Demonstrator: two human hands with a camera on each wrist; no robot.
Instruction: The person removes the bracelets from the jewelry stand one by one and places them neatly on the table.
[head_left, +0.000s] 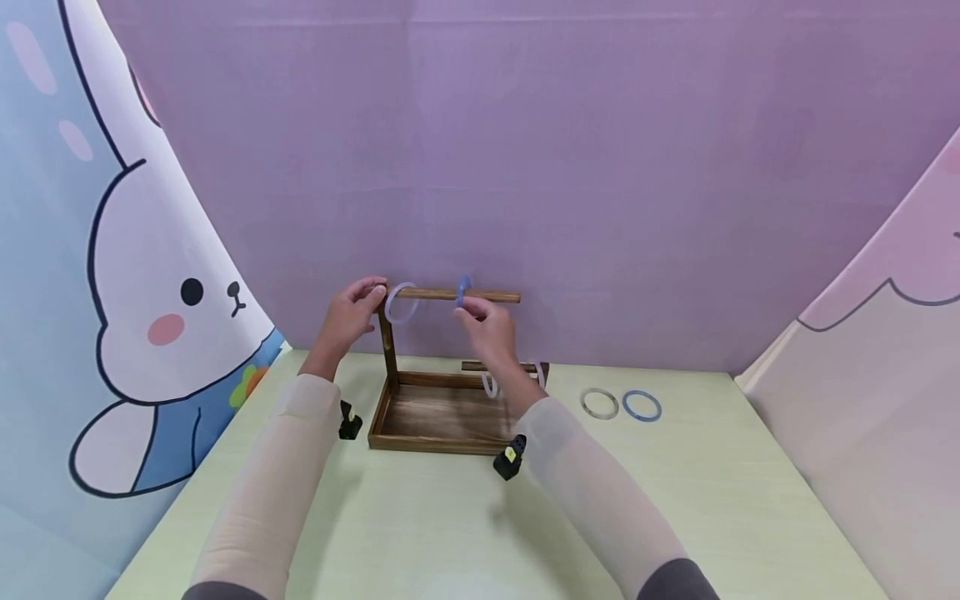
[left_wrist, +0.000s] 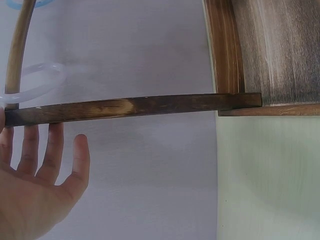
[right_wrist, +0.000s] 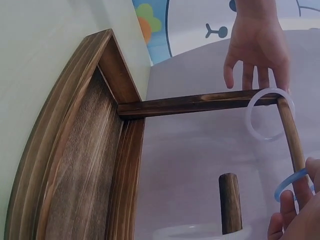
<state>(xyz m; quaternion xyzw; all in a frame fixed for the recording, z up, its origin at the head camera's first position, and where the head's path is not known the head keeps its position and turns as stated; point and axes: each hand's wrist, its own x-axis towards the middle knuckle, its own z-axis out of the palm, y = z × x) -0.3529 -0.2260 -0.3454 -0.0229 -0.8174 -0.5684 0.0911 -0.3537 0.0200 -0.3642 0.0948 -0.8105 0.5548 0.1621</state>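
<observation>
A dark wooden rack (head_left: 386, 346) has a tray base, an upright post and a round upper rod (head_left: 427, 293). My left hand (head_left: 348, 321) holds the top of the post, thumb and fingers at the corner where rod and post meet. Beside that corner a pale lilac ring (right_wrist: 248, 120) hangs around the rod. My right hand (head_left: 492, 337) pinches a blue ring (head_left: 461, 293) that encircles the rod about midway along. In the right wrist view, the blue ring (right_wrist: 285, 186) is partly hidden by the fingers.
A lower, shorter rod (head_left: 474, 366) carries pale rings (head_left: 490, 386), partly behind the right forearm. Right of the tray (head_left: 442, 447), a greyish ring (head_left: 585, 404) and another blue ring (head_left: 642, 419) lie flat on the pale table (head_left: 712, 492). A purple cloth (head_left: 600, 183) hangs behind.
</observation>
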